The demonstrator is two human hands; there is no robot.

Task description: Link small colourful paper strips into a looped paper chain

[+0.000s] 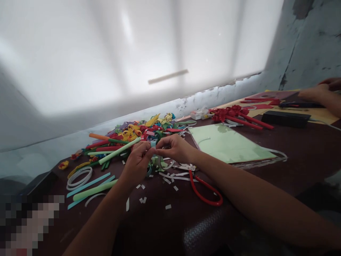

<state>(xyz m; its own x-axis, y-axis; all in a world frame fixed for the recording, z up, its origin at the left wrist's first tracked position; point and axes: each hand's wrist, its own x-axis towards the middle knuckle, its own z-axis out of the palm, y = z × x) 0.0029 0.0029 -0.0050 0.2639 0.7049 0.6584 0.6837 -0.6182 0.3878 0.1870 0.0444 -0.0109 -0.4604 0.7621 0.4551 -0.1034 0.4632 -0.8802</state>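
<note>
While pinched between both hands, small light-blue paper strip (153, 144) sat just in front of the scrap pile (133, 137), above the bench (306, 149). Left hand (137, 161) closed on the strip's near side, fingertips tight. Right hand (174, 147) closed on the far side, thumb and forefinger meeting the left's. Looked like mid-curl or mid-fold; shape of the strip too small to tell.

Done so far, judging by layout: plenty of coloured strips cut and curled in the scrap pile, white offcuts (170, 177) scattered just in front of it, red paper flowers on stems (237, 115) finished and parked well right of the pile. Rolled green tubes (93, 190) and white rings (80, 176) left of the hands, loose.

Left to do, as a guess: blue piece not yet formed or attached to anything; most of the pile unassembled. Green sheet (229, 144) right of the pile, largely uncut. Red-handled scissors (205, 190) lying just in front of the offcuts, not in hand.

Another person's hand (322, 94) far right of the pile, separate work.
</note>
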